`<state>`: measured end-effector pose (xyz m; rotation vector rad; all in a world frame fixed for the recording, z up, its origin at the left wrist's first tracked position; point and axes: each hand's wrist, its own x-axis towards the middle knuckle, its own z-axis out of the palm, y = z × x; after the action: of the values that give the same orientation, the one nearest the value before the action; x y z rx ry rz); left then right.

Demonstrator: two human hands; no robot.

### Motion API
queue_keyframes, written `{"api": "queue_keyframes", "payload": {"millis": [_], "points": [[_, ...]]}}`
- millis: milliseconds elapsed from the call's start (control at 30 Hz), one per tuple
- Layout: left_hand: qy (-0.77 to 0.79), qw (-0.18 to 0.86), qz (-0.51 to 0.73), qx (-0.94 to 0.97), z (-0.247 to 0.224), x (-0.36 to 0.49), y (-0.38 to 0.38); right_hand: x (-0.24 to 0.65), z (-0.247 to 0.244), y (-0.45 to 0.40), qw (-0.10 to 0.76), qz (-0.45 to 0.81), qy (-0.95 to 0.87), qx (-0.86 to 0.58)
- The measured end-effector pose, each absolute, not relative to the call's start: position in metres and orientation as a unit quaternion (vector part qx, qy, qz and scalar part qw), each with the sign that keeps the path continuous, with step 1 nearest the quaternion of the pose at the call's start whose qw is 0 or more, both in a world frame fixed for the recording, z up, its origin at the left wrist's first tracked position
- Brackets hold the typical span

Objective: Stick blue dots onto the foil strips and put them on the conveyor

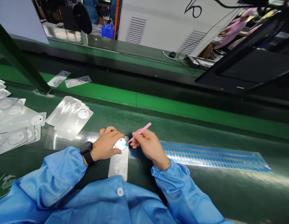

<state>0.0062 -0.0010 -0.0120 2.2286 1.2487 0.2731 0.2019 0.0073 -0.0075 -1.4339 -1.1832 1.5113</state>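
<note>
- Rectangular silver foil card [118,163] is lying upright to the view at the near edge of the dark green desk [205,124], between the person's two forearms, with a round white disc [121,143] at its far end.
- Left hand [105,143] is curling over that end, its fingers pressing down and steadying the card; a black wristwatch [86,152] is sitting on its wrist.
- Right hand [149,147] is pinching slim pink tweezers [140,133], with their tips reaching the edge of the disc, where a small blue speck [125,144] is showing.
- Clear sheet of blue oval dots [212,157] is lying just right of the right hand, its rows running toward the desk's right side; the rows are looking full.
- Overlapping stack of matching silver cards [69,118] is resting left of the hands, with a larger pile [16,124] spilling from the desk's left edge.
- Two more cards [67,80] are lying apart near the far edge.
- Whether the stacked cards already carry blue dots is too small to tell.
</note>
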Motion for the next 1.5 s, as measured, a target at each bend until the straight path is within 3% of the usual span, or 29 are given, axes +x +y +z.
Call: {"api": "queue_keyframes", "payload": {"millis": [300,1200,1367,1433,1500], "points": [[0.458,0.279,0.098,0.838,-0.011,0.007,-0.002,0.196,-0.021,0.012,0.319,0.594,-0.468,-0.572],[0.44,0.233,0.063,0.865,-0.005,0.005,-0.005,0.193,-0.02,0.008,0.31,0.538,-0.509,-0.596],[0.443,0.227,0.068,0.865,-0.007,0.006,-0.005,0.204,-0.005,-0.006,0.38,0.307,-0.686,-0.539],[0.443,0.227,0.07,0.865,-0.008,0.006,-0.005,0.205,-0.003,-0.014,0.334,0.226,-0.783,-0.473],[0.445,0.231,0.072,0.862,-0.008,0.007,-0.005,0.204,-0.006,-0.021,0.224,0.19,-0.847,-0.442]]}}
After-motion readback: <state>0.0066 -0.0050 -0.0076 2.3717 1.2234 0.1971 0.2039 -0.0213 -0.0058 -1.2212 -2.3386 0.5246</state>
